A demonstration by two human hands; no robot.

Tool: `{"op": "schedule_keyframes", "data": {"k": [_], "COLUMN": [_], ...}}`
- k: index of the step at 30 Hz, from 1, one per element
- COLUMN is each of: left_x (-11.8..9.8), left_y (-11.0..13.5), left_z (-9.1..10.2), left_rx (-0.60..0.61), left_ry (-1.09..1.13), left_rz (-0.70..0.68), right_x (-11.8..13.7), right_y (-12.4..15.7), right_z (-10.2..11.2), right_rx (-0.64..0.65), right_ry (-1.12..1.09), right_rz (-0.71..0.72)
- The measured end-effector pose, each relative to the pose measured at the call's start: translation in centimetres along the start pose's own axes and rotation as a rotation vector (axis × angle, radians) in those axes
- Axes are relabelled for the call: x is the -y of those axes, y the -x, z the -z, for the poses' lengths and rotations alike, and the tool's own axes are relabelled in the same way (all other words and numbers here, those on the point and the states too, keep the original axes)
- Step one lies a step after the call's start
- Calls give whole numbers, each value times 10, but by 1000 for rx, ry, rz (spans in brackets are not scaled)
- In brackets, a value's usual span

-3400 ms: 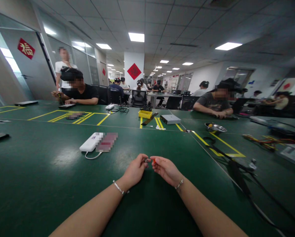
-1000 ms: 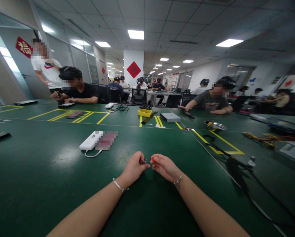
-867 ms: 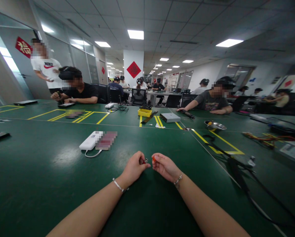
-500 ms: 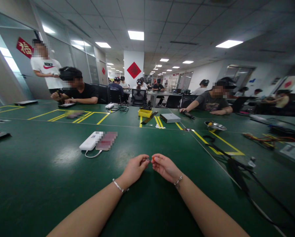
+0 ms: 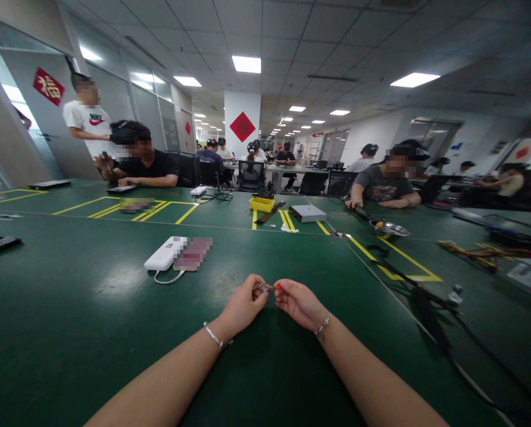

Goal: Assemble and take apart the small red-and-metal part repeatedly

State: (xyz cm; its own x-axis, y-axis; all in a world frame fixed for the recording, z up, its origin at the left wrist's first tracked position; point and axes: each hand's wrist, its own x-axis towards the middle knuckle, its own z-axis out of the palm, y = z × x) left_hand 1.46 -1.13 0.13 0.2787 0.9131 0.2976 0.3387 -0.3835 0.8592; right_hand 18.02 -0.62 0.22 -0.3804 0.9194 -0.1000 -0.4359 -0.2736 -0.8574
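Observation:
Both hands meet low over the green table (image 5: 114, 332), their fingertips almost touching. Between the thumb and fingers of my left hand (image 5: 244, 303) is a small silvery metal piece (image 5: 263, 287), too small to name. My right hand (image 5: 301, 303) pinches a small orange piece (image 5: 278, 286), mostly covered by the fingertips. Whether the two pieces touch each other cannot be made out. Beyond my left hand lie a white power bank (image 5: 164, 254) with a short white cable (image 5: 167, 280) and a blurred-out reddish flat thing (image 5: 194, 254).
Black cables (image 5: 429, 314) run along the right side. Farther off stand a yellow tray (image 5: 261, 204), a grey box (image 5: 307, 213) and a metal dish (image 5: 394, 229). A co-worker (image 5: 385, 178) sits across to the right, another (image 5: 143, 160) to the left. Yellow tape marks the tabletop.
My left fingers have shifted on the metal piece, showing more of it. My right hand stays nearly still. The right co-worker's hand has moved a dark tool toward the metal dish.

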Motion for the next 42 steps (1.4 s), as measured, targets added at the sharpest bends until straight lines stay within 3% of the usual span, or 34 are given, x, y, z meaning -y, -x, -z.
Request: {"op": "schedule_keyframes", "data": {"k": [21, 29, 42], "left_x": [-1, 5, 9], "left_y": [0, 0, -2], "left_z": [1, -2, -1], "left_rx": [-34, 13, 13], "left_ry": [-108, -173, 5], "left_rz": [4, -5, 52], "right_x": [1, 0, 2], "right_y": [2, 4, 4], "right_z": [-3, -4, -3], "right_rx": [-3, 77, 31], "right_ry": [15, 65, 12], "right_rz": [-6, 17, -10]}}
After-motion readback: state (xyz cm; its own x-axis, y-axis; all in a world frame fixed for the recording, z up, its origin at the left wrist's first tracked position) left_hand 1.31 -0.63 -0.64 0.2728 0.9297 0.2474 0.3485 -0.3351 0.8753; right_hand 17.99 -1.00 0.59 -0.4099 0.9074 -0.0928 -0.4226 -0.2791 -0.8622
